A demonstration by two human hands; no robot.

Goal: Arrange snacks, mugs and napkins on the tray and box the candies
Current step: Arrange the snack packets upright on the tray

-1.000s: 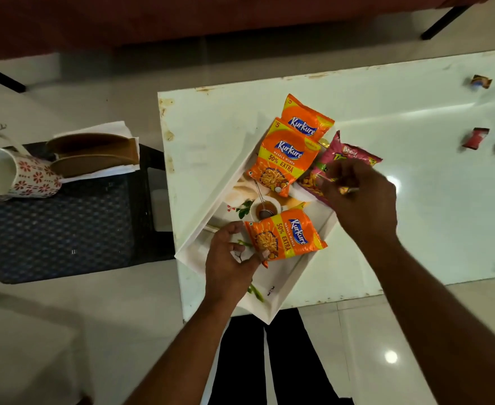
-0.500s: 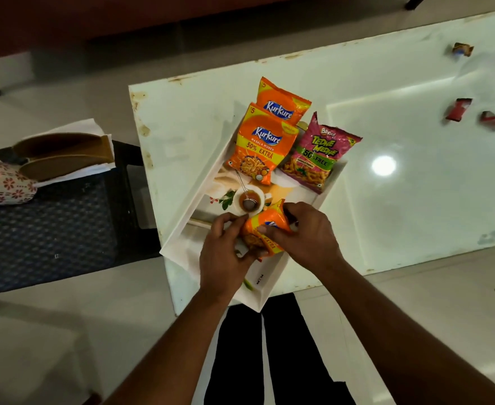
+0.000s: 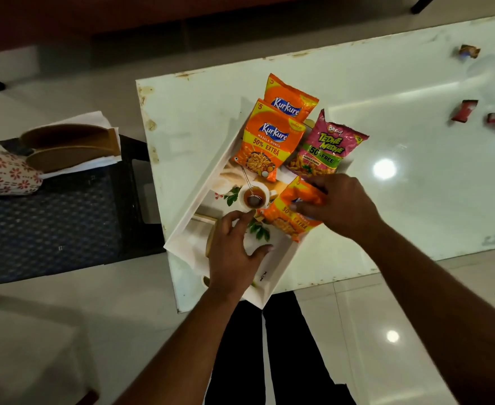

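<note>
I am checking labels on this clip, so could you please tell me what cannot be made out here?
Head view:
Nearest orange packet: brand name covered by the right hand gripping it.
Rear orange packet: lower half behind the front orange packet.
Mug: cut off by the left edge.
Candies: too small and blurred to read.

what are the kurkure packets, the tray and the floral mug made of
Kurkure packets: glossy printed plastic film, by the sheen and crimped ends; tray: probably white plastic or melamine, smooth rim, printed base; floral mug: likely glazed ceramic, white with red pattern.
</note>
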